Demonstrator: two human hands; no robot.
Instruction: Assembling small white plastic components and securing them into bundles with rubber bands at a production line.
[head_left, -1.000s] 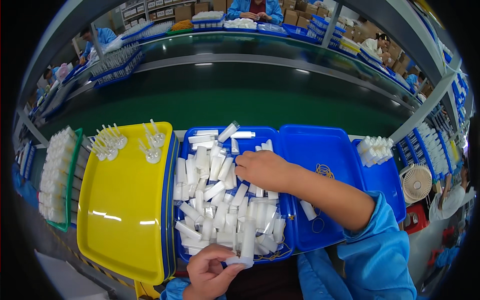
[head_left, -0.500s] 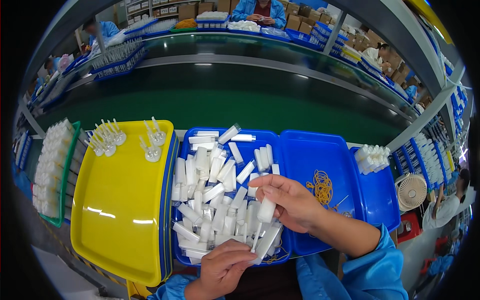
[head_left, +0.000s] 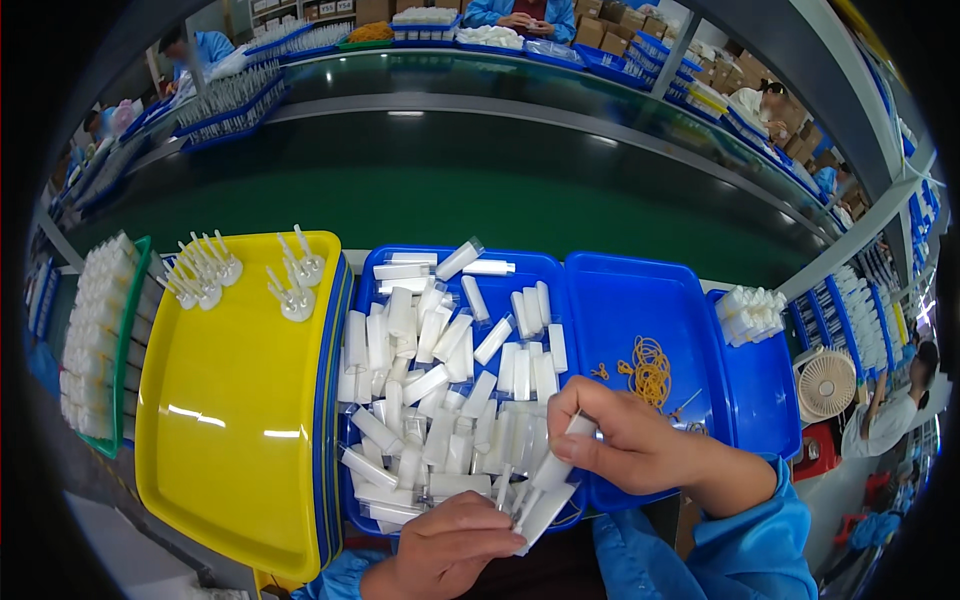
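My right hand [head_left: 635, 440] grips a white oblong tube [head_left: 552, 470] between thumb and fingers, tilted down to the left. Its lower end meets or nearly meets a thin white stem at my left hand [head_left: 450, 540]. Closed fingers of that hand pinch a white piece with upright stems [head_left: 503, 488]; its base is hidden by the fingers. A flat white block [head_left: 545, 517] lies slanted beside the stems, against the left fingertips. Under and beyond both hands is a blue tray [head_left: 545, 262] heaped with white rectangular tubes [head_left: 430, 340], many with clear ends.
Left stands a stack topped by a yellow tray [head_left: 230, 390] with several white stemmed pieces [head_left: 297, 300]. A blue tray [head_left: 640, 290] on the right holds tan rubber bands [head_left: 650, 372]. White parts [head_left: 750, 312] and a small fan [head_left: 826, 378] lie farther right. Beyond runs a green conveyor [head_left: 400, 190].
My right hand has moved down and to the right, bringing its tube lower, close against the stem. The left hand stays nearly in place, with the flat block turned more upward.
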